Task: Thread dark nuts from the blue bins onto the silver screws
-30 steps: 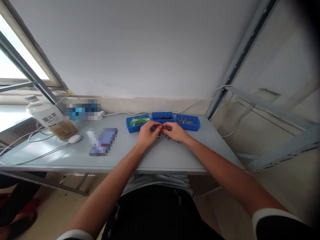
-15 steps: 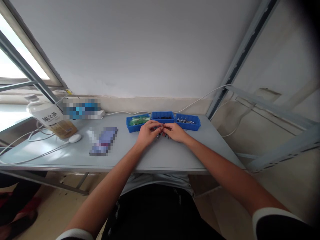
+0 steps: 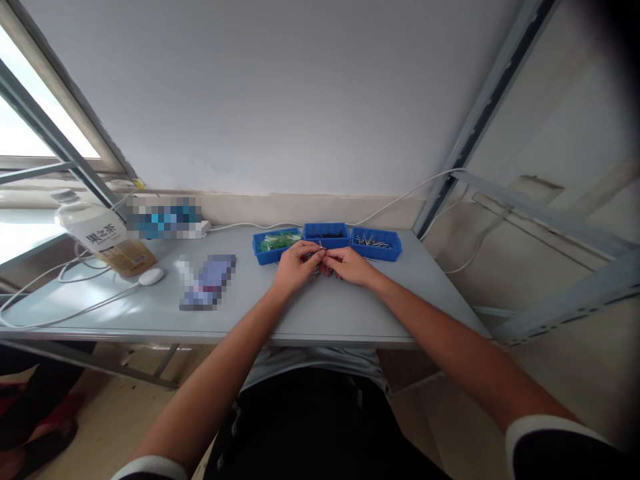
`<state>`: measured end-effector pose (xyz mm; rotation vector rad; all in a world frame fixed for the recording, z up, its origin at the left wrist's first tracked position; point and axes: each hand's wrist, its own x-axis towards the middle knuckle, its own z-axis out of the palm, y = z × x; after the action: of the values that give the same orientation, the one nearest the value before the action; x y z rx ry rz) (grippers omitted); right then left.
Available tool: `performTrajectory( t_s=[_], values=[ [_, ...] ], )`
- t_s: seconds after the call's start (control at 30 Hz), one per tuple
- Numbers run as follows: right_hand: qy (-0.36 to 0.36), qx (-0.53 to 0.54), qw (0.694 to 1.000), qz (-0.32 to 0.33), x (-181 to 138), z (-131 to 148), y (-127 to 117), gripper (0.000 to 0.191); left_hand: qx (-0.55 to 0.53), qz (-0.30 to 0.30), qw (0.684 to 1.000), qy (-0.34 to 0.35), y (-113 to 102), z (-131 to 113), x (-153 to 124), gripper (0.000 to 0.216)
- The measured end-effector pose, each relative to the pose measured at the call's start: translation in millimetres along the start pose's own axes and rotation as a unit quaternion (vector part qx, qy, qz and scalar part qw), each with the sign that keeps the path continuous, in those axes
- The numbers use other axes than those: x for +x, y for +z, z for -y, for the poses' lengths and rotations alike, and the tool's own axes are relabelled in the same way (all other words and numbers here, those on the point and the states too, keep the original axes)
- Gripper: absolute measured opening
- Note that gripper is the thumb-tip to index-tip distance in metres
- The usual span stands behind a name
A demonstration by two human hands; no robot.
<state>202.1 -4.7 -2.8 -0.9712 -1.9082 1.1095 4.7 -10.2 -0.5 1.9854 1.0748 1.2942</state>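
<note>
My left hand and my right hand meet fingertip to fingertip just in front of the blue bins. Both are closed in a pinch around something small with a metallic glint; its kind is too small to make out. Beneath the hands, partly hidden, lie some thin metal pieces on the table. Behind my left hand is a blue bin with green and clear pieces. The middle blue bin holds dark small parts. Thin metal rods lie in the right blue bin.
On the grey table, a large tea bottle leans at the left beside a white round device with a cable. A blurred flat item lies nearer me. Metal shelf posts frame the right side. Another person's legs show at lower left.
The fingertips of both hands have shifted slightly around the small piece. Otherwise the hands stay in the same place, and the bins have not moved.
</note>
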Motion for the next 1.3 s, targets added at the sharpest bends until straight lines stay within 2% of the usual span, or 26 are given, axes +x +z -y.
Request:
performTrajectory(
  t_s=[0.23, 0.47, 0.73, 1.1, 1.3],
  values=[
    [0.007, 0.005, 1.0, 0.019, 0.4, -0.5, -1.1, 0.044, -0.039, 0.004, 0.999, -0.011, -1.0, 2.5, 2.4, 0.026],
    [0.0, -0.001, 1.0, 0.007, 0.5, 0.6, -0.4, 0.038, -0.098, 0.0, 0.995, -0.035, -0.3, 8.1, 3.4, 0.024],
    [-0.003, -0.034, 0.999, -0.011, 0.5, -2.6, -3.2, 0.033, -0.075, 0.031, 0.996, -0.029, -0.4, 5.0, 2.0, 0.026],
    [0.001, -0.052, 0.998, 0.025, -0.2, -3.1, -3.2, 0.041, -0.078, 0.009, 0.996, -0.029, 0.0, 7.6, 2.4, 0.028],
    [-0.001, -0.043, 0.999, 0.028, -1.3, -0.3, -1.9, 0.038, -0.071, 0.014, 0.997, -0.029, -0.6, 10.1, 3.3, 0.027]
  ],
)
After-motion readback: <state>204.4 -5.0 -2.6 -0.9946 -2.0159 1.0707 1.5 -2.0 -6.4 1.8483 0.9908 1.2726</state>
